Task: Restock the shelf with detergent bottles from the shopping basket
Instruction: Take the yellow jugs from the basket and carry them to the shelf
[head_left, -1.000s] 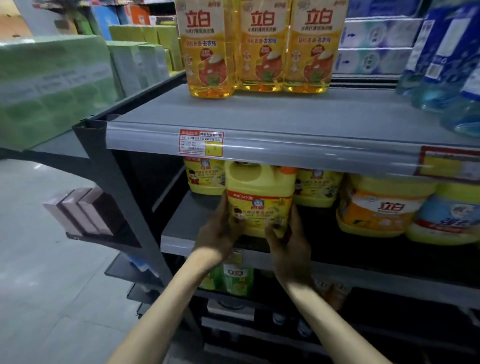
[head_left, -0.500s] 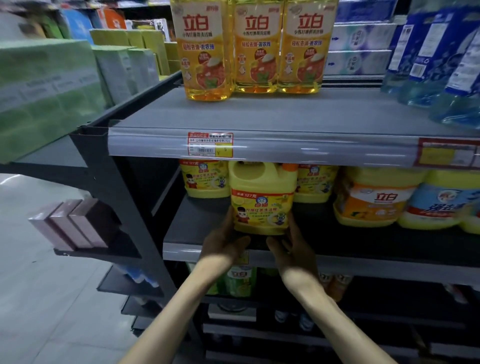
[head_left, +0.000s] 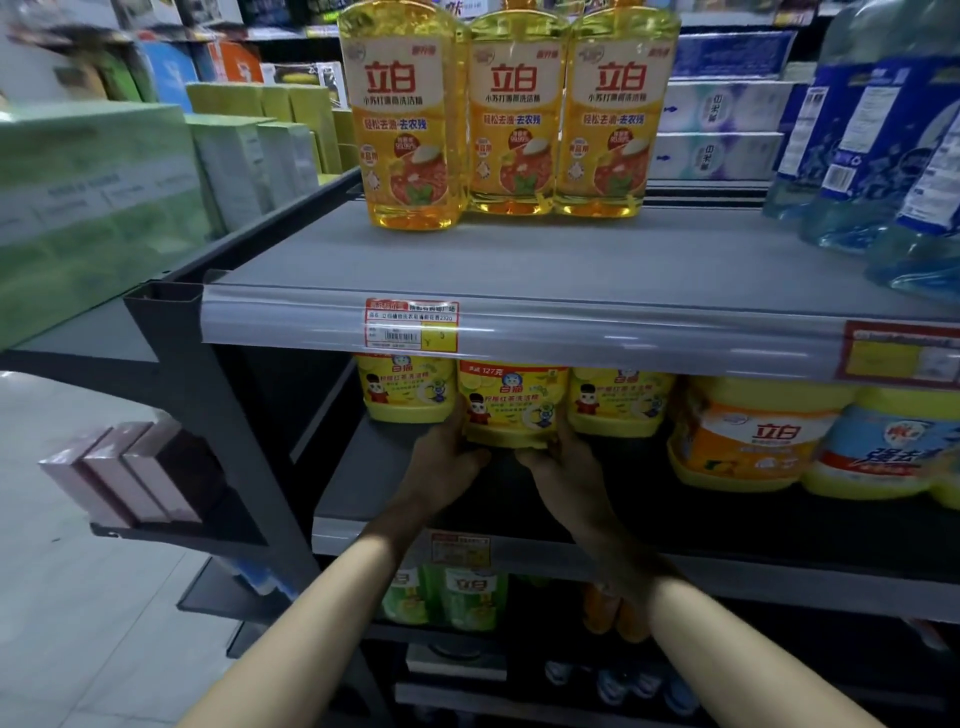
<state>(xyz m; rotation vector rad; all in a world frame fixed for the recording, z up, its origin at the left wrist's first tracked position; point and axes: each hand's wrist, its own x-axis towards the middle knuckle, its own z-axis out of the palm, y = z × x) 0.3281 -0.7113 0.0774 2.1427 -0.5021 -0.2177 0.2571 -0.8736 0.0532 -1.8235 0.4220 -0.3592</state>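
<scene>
A yellow detergent bottle (head_left: 511, 405) stands on the middle shelf (head_left: 363, 483), between two like bottles at its left (head_left: 408, 392) and right (head_left: 615, 402). My left hand (head_left: 447, 460) grips its lower left side and my right hand (head_left: 558, 467) grips its lower right side. The bottle's top is hidden behind the upper shelf's price rail (head_left: 571, 332). The shopping basket is out of view.
Three tall orange-yellow bottles (head_left: 511, 114) stand at the back of the upper shelf, blue bottles (head_left: 883, 156) to their right. Larger yellow tubs (head_left: 758, 436) fill the middle shelf's right. Green pouches (head_left: 467, 597) sit on the shelf below. Boxes (head_left: 130, 467) line the side rack at left.
Both hands have pushed the yellow bottle further back on the middle shelf, into line between its two neighbours. Its top has gone under the upper shelf's rail.
</scene>
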